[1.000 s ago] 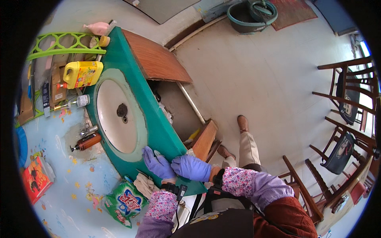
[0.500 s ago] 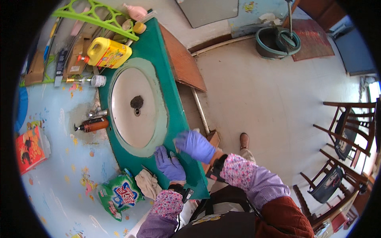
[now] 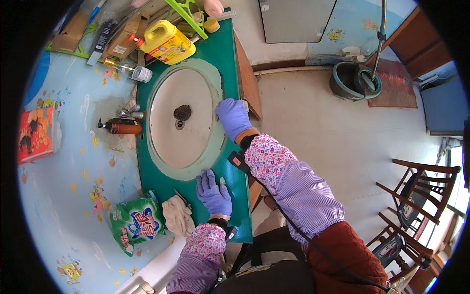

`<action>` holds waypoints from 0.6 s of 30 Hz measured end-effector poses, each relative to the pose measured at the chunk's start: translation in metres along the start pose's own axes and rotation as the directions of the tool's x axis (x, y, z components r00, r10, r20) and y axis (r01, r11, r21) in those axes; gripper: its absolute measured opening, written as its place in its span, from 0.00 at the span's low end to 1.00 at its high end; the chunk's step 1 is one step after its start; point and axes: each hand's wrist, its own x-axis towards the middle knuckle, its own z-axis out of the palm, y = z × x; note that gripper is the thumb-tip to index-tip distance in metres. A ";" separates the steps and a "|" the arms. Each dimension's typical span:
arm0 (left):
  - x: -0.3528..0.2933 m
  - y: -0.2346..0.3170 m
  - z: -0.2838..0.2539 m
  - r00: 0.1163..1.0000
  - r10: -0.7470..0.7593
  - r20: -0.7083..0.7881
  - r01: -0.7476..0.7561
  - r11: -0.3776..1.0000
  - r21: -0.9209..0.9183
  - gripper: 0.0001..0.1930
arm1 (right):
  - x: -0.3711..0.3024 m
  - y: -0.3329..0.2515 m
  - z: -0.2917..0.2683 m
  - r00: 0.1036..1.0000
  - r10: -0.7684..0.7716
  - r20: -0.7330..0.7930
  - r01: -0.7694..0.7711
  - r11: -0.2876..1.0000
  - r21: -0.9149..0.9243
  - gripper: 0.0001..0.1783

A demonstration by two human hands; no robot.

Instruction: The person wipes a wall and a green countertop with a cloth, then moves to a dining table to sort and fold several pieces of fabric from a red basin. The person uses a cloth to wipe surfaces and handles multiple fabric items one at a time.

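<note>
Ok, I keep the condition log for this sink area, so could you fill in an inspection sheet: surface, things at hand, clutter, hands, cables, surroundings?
Surface: green counter with an inset sink; dark scrubber in the basin, by the drain.
Things at hand: small pale item beside the right hand; beige cloth near the left hand.
Clutter: yellow jug, brown pump bottle, green bag.
Hands: both gloved; left spread on the counter, right at its front edge, grip unclear.
Cables: black cable along the right sleeve.
Surroundings: bucket, dark wooden chairs.
</note>
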 end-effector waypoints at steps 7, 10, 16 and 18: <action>-0.003 -0.004 0.006 0.999 0.027 -0.041 -0.027 1.000 0.010 0.27 | -0.111 -0.060 -0.051 0.959 0.094 0.269 -0.141 0.977 0.160 0.02; -0.005 -0.007 0.010 0.995 0.063 -0.083 -0.062 0.998 0.009 0.26 | -0.190 -0.094 -0.088 0.961 0.026 0.276 -0.077 0.981 0.178 0.06; -0.001 -0.005 0.008 0.999 0.036 -0.019 -0.036 0.999 -0.004 0.27 | -0.264 -0.099 -0.127 0.960 -0.041 0.278 -0.083 0.904 0.420 0.08; -0.001 -0.004 0.004 0.997 0.066 -0.051 -0.067 0.998 -0.017 0.27 | -0.269 -0.096 -0.128 0.965 -0.068 0.254 -0.054 0.894 0.444 0.08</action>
